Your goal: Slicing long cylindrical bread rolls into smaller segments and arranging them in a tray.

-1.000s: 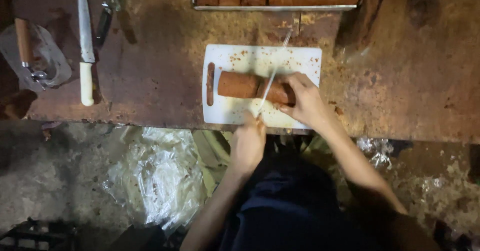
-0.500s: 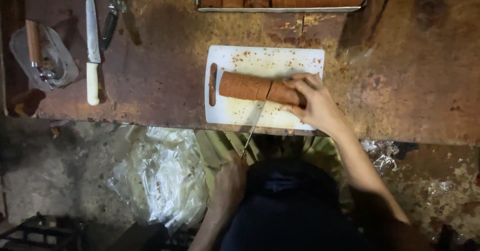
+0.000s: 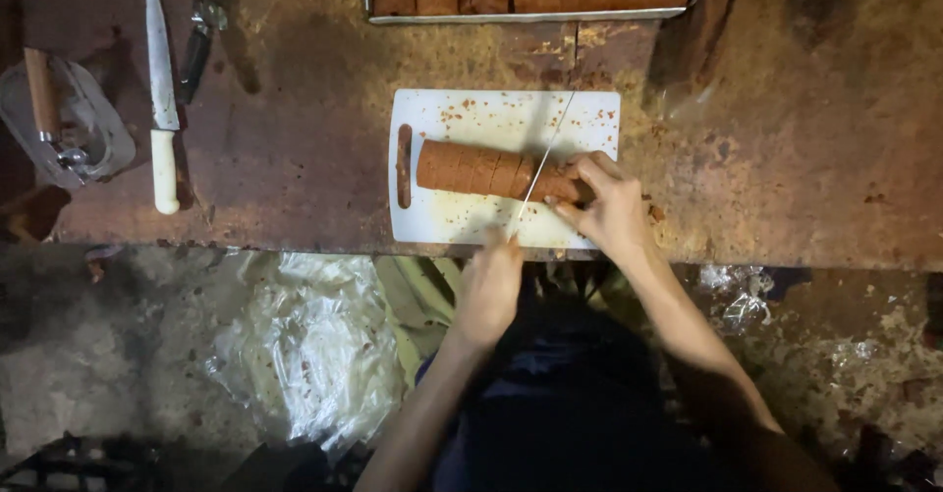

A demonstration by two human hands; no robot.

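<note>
My right hand pins the sausage log steady on the cutting board so my left hand, gripping the knife, slices squarely across it.

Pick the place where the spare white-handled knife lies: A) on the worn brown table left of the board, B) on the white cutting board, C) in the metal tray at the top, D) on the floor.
A: the white-handled knife lies on the worn brown table, well left of the white cutting board.
</note>
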